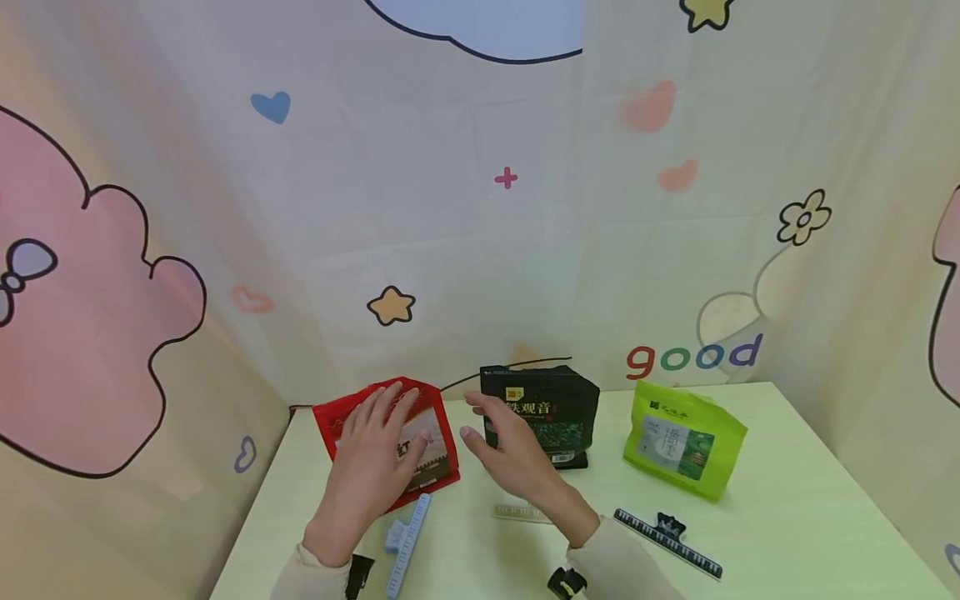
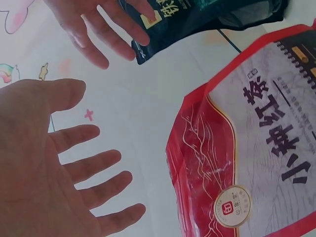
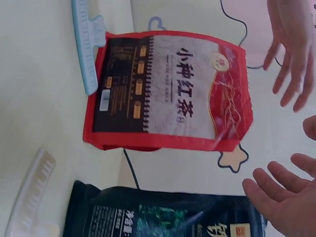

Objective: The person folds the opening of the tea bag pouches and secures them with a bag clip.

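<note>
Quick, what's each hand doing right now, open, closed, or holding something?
Left hand: open, fingers spread, in front of the red tea pouch, holding nothing.
Right hand: open, fingers straight, in front of the black tea pouch, holding nothing.

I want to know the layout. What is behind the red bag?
Behind the red bag hangs the cartoon-print cloth, and a thin dark cable runs along the table edge. The bag and the left hand cover whatever lies directly behind.
</note>
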### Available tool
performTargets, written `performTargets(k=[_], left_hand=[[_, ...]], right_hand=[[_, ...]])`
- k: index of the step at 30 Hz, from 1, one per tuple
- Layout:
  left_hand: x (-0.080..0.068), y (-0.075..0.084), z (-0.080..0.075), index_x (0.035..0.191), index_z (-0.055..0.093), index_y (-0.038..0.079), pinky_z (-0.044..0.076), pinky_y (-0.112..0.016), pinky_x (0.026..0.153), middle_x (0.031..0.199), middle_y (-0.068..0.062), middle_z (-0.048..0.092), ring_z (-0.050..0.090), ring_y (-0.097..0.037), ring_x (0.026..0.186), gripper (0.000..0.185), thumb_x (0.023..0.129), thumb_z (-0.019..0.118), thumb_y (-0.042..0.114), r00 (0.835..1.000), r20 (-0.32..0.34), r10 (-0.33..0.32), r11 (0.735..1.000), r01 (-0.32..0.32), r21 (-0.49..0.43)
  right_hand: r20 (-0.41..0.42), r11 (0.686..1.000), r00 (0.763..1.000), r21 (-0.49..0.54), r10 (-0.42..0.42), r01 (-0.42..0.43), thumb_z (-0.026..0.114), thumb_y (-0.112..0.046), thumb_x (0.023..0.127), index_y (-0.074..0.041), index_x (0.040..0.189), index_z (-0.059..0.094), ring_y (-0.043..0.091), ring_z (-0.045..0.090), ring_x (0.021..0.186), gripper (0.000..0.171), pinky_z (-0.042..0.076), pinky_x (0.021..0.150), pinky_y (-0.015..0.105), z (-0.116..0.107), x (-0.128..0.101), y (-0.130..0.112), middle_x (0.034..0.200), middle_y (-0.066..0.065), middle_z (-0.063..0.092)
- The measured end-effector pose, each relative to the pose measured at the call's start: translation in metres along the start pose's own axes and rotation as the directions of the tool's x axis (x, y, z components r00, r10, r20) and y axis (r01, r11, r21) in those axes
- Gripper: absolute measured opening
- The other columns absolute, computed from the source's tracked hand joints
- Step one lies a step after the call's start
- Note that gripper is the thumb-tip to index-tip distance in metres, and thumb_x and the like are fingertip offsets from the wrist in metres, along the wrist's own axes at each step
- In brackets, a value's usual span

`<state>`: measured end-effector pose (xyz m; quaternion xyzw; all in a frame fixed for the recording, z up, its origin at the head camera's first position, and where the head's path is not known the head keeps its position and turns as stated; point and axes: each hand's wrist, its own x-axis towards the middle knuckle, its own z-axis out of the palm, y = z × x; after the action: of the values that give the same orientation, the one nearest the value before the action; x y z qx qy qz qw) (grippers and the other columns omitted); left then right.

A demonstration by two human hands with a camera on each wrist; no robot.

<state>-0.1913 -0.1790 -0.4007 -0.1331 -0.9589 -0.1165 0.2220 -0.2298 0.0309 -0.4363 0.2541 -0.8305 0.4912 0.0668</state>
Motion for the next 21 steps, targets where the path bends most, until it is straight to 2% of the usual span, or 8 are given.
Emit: performTargets(k=[8, 14, 21], left_hand=[[0.008, -0.009, 0.0, 0.145, 0.048, 0.012, 0.037, -0.058, 0.11, 0.149, -0.014, 0.044, 0.041, -0.037, 0.137, 0.062, 0.09, 0.068, 0.034, 1.0, -0.024, 0.016, 1.0, -0.016, 0.008], [0.018, -0.017, -0.003, 0.142, 0.05, 0.011, 0.037, -0.058, 0.109, 0.147, -0.016, 0.046, 0.042, -0.038, 0.135, 0.059, 0.091, 0.068, 0.032, 0.999, -0.052, 0.01, 1.0, -0.009, 0.027], [0.026, -0.024, -0.003, 0.141, 0.052, 0.011, 0.037, -0.058, 0.109, 0.145, -0.017, 0.048, 0.043, -0.038, 0.134, 0.055, 0.093, 0.066, 0.033, 0.999, -0.048, 0.003, 0.999, -0.001, 0.036]], right_hand=[[-0.006, 0.979, 0.997, 0.194, 0.072, -0.069, 0.059, -0.019, 0.099, -0.015, 0.145, 0.045, 0.031, 0.053, 0.129, 0.048, 0.045, 0.105, 0.051, 0.016, 0.017, 0.002, 0.144, 0.008, 0.051], [-0.007, 0.981, 0.996, 0.176, 0.089, -0.086, 0.057, -0.016, 0.098, -0.012, 0.147, 0.042, 0.032, 0.051, 0.131, 0.051, 0.045, 0.106, 0.049, 0.034, 0.032, 0.006, 0.147, 0.009, 0.047], [-0.048, 0.983, 0.995, 0.166, 0.092, -0.083, 0.058, -0.012, 0.097, -0.013, 0.148, 0.04, 0.034, 0.047, 0.133, 0.054, 0.044, 0.106, 0.052, 0.045, 0.043, 0.007, 0.149, 0.012, 0.044]])
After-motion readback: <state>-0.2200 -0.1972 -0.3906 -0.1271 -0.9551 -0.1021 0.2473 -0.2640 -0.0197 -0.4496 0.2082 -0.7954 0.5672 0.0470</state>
